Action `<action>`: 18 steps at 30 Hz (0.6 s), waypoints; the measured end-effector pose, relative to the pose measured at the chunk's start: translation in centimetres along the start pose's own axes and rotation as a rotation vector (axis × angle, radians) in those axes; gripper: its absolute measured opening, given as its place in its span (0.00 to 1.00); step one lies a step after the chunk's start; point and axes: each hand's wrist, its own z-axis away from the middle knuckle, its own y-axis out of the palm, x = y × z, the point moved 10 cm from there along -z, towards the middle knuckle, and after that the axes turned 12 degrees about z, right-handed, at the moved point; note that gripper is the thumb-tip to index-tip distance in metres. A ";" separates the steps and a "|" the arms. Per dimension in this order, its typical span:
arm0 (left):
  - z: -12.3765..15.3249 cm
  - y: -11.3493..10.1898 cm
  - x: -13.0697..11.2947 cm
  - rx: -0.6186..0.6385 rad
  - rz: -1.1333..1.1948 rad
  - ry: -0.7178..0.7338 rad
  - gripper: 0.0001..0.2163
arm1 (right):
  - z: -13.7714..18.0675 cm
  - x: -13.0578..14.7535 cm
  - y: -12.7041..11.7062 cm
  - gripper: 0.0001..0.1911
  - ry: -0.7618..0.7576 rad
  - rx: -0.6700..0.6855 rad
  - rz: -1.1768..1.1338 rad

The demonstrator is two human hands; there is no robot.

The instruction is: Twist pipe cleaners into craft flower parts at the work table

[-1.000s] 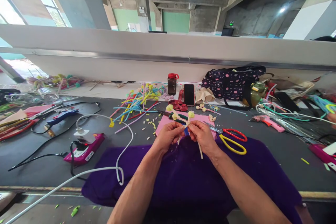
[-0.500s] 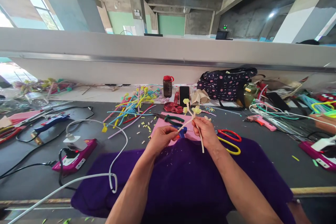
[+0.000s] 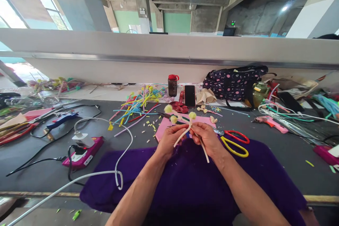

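Observation:
Between my hands is a cream pipe-cleaner stem point(image 3: 204, 150) with pale yellow fluffy pompoms point(image 3: 192, 115) at its upper tips. My left hand point(image 3: 171, 139) pinches a side strand that slants down to the left. My right hand point(image 3: 206, 136) is closed around the main stem, whose lower end sticks out below the fingers. Under and behind the hands lies a pink sheet point(image 3: 162, 127), with dark-handled pliers point(image 3: 176, 119) partly hidden on it. Close to my right hand are scissors point(image 3: 235, 143) with one red and one yellow handle loop. A purple cloth point(image 3: 196, 183) covers the near table edge.
Colourful pipe cleaners point(image 3: 140, 104) lie in a pile at the back left. Behind stand a red-lidded bottle point(image 3: 172, 86), a phone point(image 3: 190, 96) and a patterned bag point(image 3: 233, 84). A pink glue gun point(image 3: 272, 124) lies right; a power strip point(image 3: 84, 155) with a white cable sits left.
The pompom tips have tilted to the left, and my hands have come closer together on the stem. The view has shifted slightly left.

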 end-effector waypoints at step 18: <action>0.5 0.5 0.0 -0.053 0.194 0.113 0.14 | 1.1 0.2 0.3 0.11 -0.125 -0.215 0.176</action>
